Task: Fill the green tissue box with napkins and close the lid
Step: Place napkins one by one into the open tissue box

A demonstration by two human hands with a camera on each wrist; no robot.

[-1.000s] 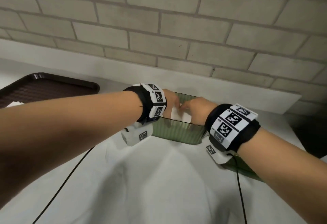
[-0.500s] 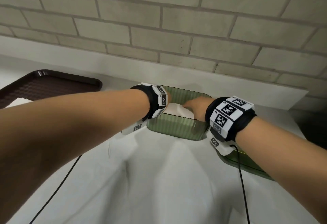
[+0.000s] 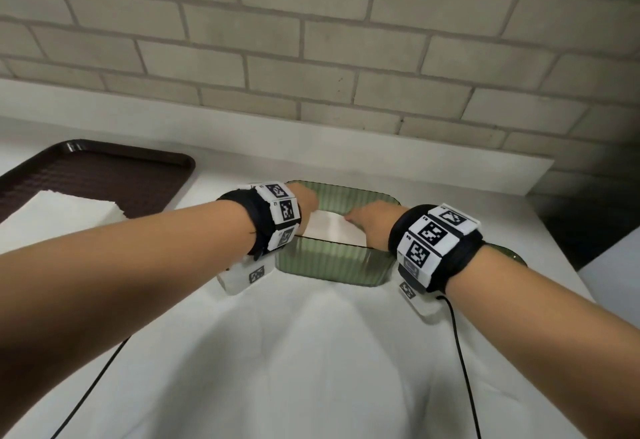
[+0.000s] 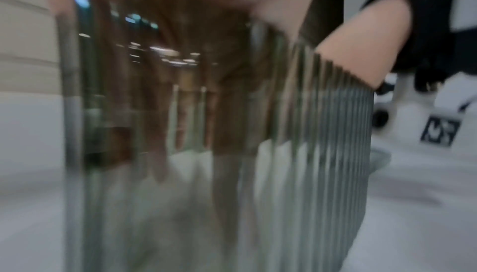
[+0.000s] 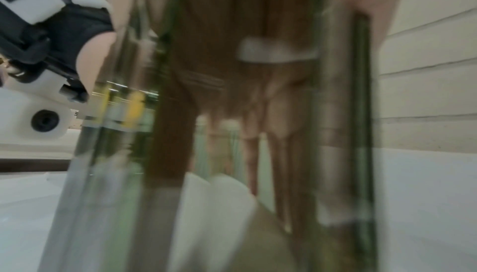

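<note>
The green ribbed tissue box (image 3: 332,265) stands open-topped on the white cloth, with a white stack of napkins (image 3: 334,229) partly down inside it. My left hand (image 3: 306,197) reaches into the box at the stack's left end. At the right end my right hand (image 3: 367,222) holds the stack, its thumb lying on top. Both wrist views are blurred and look through the ribbed wall (image 4: 322,133). They show fingers (image 5: 281,154) running down beside the napkins (image 5: 219,201). The green lid (image 3: 514,254) peeks out behind my right wrist.
A brown tray (image 3: 114,175) at the left holds another stack of napkins (image 3: 62,211). A brick wall with a white ledge (image 3: 450,168) runs close behind the box. Black cables (image 3: 464,369) trail from both wrists over the wrinkled cloth.
Both hands have lowered the napkin stack from above the rim down into the box. The head view has tilted, bringing the tray's napkins into sight.
</note>
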